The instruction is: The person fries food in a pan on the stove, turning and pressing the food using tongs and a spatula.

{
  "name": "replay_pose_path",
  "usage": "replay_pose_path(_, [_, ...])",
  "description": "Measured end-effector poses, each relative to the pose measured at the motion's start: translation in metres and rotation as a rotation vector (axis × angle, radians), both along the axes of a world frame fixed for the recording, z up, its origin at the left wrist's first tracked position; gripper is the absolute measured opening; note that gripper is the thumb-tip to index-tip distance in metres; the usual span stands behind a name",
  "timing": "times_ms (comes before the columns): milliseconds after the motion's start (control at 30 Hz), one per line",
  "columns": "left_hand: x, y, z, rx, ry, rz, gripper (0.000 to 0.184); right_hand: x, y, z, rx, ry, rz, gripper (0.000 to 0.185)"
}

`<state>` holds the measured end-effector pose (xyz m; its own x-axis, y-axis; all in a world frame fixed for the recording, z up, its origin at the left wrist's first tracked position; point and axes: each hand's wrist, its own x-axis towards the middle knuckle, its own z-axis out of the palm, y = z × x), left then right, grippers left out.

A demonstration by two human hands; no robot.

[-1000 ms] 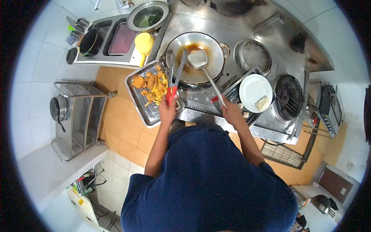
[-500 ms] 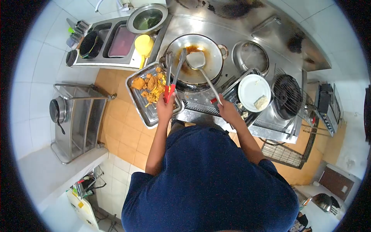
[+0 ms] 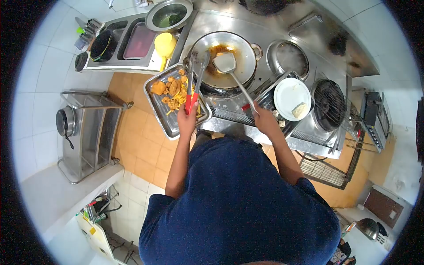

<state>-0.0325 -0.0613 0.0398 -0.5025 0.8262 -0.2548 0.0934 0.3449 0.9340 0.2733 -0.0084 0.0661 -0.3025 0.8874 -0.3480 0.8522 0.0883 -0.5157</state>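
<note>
My left hand [image 3: 187, 118] is closed on the red-handled tongs [image 3: 195, 90]. Their metal arms stand apart, above the edge of a metal tray [image 3: 169, 127] and the near left rim of the wok. Fried pieces and yellow strips of food [image 3: 173, 91] lie in that tray. With my right hand [image 3: 266, 120] I grip the handle of a long metal spatula [image 3: 225, 63], whose broad blade is inside the wok [image 3: 243, 47]. Brown, oily residue shows in the wok around the blade. Whether the blade touches the wok, I cannot tell.
Right of the wok, a white plate [image 3: 286, 95] with a pale lump rests over a dark tray. Behind it is a round steaming pan [image 3: 288, 59]. A grill rack [image 3: 329, 106] covers the right burner. A yellow ladle [image 3: 165, 44] and a metal bowl [image 3: 152, 17] stand near the sink.
The tongs and my left hand have shifted slightly left. The spatula blade remains in the wok in a slightly different position. The whole view has also shifted a little.
</note>
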Motion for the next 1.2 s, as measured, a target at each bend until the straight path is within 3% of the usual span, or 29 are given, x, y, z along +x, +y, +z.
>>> replay_pose_path(233, [-0.001,-0.003,0.004,0.034,-0.019,-0.015,0.042,-0.023,-0.005,0.001,-0.020,-0.087,-0.028,0.050])
replay_pose_path(433, [-0.004,-0.007,0.013,0.057,-0.049,-0.028,0.039,0.001,0.002,0.032,-0.112,0.208,-0.163,0.048])
replay_pose_path(567, [-0.002,-0.009,0.015,0.072,0.034,-0.025,0.036,0.016,0.000,0.024,0.193,0.179,-0.145,0.048])
replay_pose_path(733, [-0.003,-0.010,0.023,0.038,0.126,-0.065,0.036,0.014,0.002,0.074,0.114,-0.112,-0.212,0.045])
replay_pose_path(800, [-0.011,-0.010,-0.004,0.081,0.192,-0.069,0.038,0.017,0.000,0.076,0.124,-0.153,-0.235,0.044])
replay_pose_path(1133, [-0.013,-0.007,0.010,0.025,0.245,-0.099,0.041,0.012,0.006,0.048,0.154,-0.296,-0.154,0.049])
replay_pose_path(1200, [-0.020,-0.008,-0.006,0.036,0.317,-0.118,0.041,0.001,0.010,0.034,0.173,-0.269,-0.096,0.048])
